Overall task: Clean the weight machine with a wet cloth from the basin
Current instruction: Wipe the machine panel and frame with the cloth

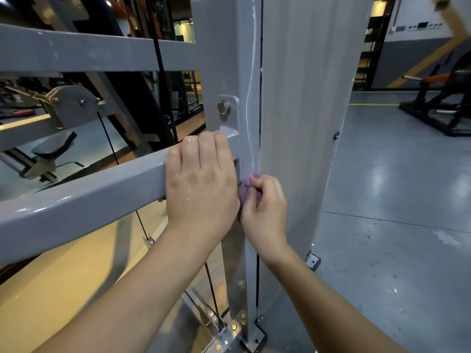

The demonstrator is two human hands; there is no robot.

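Cloth (245,192) in right hand (265,207) meets post edge (251,138).

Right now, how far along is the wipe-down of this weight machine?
Done: the purple cloth is wet, and a water streak runs down the upright post above it. In hand: the right hand presses the cloth to the post's edge, while the wet left hand braces on the crossbar. Left: the lower post, and probably the crossbar and the side panel.
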